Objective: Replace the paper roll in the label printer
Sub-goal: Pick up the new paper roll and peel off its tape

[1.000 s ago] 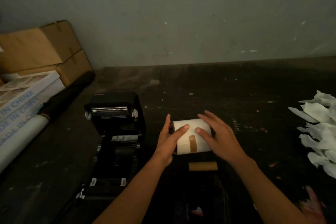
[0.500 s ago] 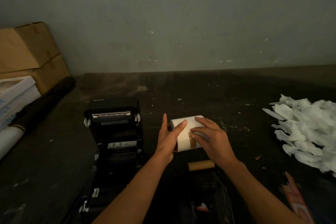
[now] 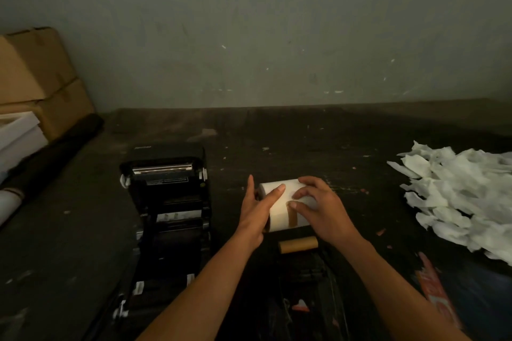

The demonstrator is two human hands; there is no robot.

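White cylindrical label paper roll (image 3: pixel 286 203), smooth-faced, is held between both hands just right of the printer and above the dark, scuffed surface (image 3: pixel 304 147). A brown tape strip (image 3: pixel 293 217) is seen running across the roll's curved face. Left hand (image 3: pixel 256 209) is pressed flat against the roll's left end, index finger laid over the top; grip is grasping the roll. Right hand (image 3: pixel 322 209) is cupped over the roll's right side, fingertips (image 3: pixel 292 204) set at the tape's upper end; grip is also on the roll.

Black boxy plastic label printer (image 3: pixel 166 202) is seen with lid open, a metal bar exposed near the top, the roll bay dark. A bare brown cardboard core tube (image 3: pixel 298 244) lies flat on the surface just in front of the held roll. A heap of crumpled white paper scraps (image 3: pixel 460 205) is piled at the right. Tan cardboard boxes (image 3: pixel 36 77) are stacked at far left against the wall.
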